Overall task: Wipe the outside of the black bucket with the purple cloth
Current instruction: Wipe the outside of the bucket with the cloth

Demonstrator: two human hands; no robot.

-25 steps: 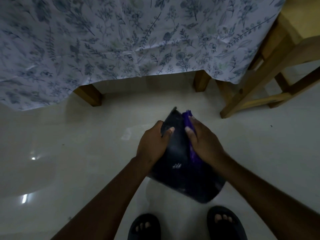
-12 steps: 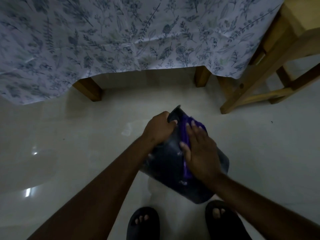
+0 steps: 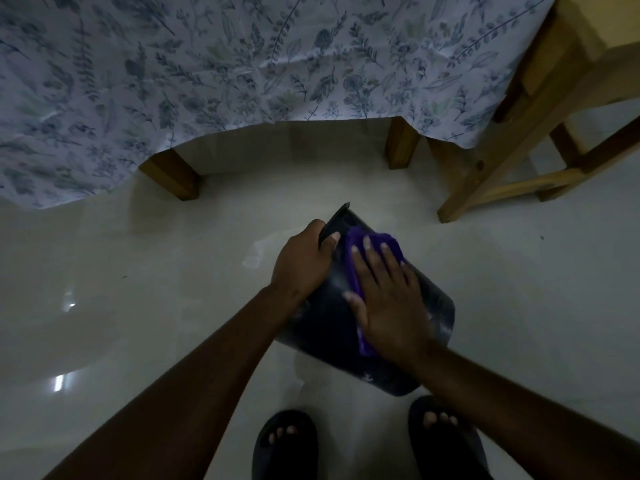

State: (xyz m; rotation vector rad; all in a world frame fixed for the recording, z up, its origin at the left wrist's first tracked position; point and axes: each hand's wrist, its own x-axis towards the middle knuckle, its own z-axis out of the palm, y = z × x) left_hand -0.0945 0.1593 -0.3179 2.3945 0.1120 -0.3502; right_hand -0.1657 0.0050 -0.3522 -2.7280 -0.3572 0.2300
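Head view, dim light. Black plastic bucket (image 3: pixel 322 327) is held tipped on its side above the pale glossy tiled floor (image 3: pixel 156 271), rim end pointing away toward the table, base end near the person's feet in dark open-toed sandals (image 3: pixel 284 445).

Left hand (image 3: pixel 301 261) is closed around the bucket's rim at the far end, thumb on the outer wall, steadying it. Right hand (image 3: pixel 388 299) lies flat with fingers spread, palm pressing the bunched purple cloth (image 3: pixel 356 244) against the upward-facing side wall; cloth shows past the fingertips and at the heel of the palm.

Step in hand, as judged: wiping stroke along the outer wall, mid-task. Pale smears remain on the wall near the base (image 3: pixel 440 327), so the job looks incomplete.

Next move likely calls for carrying the cloth on toward the base, then the left hand rotating the bucket to present unwiped wall. Grip at the rim must hold against the wiping pressure.

Writing: a small whitish mark sits low on the wall near the base; too blurred to read. No legible brand or label.

Background: floral-print tablecloth (image 3: pixel 242 64) draped over wooden table legs (image 3: pixel 401 143); wooden stool frame (image 3: pixel 519 161) at right.
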